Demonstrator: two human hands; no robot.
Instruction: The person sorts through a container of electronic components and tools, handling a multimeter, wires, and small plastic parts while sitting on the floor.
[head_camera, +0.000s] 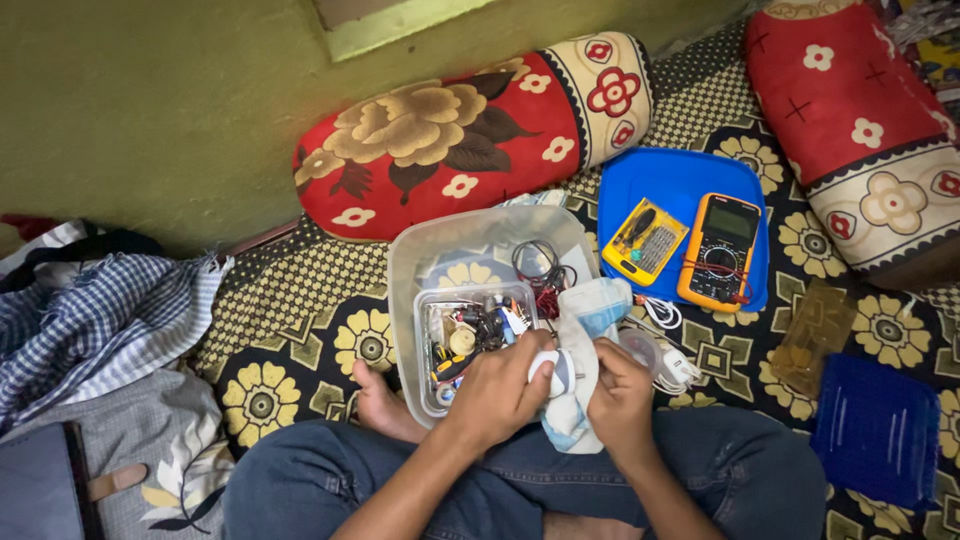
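Observation:
I sit cross-legged on a flowered mat. My left hand (498, 388) grips a small white rounded device (547, 366) over my lap. My right hand (620, 398) presses a white and light-blue cloth (590, 330) against that device. Just beyond my hands stands a clear plastic tub (470, 240) with a smaller clear box (470, 335) of small electronic parts inside it, plus coiled black and red wires (543, 268).
A blue tray (660, 180) at the right holds an orange multimeter (718, 250) and a yellow screwdriver-bit case (645, 240). White charger and cable (672, 370), amber clear box (815, 335), dark blue lid (878, 430). Red flowered bolsters (470, 130) behind; checked cloth (95, 310) left.

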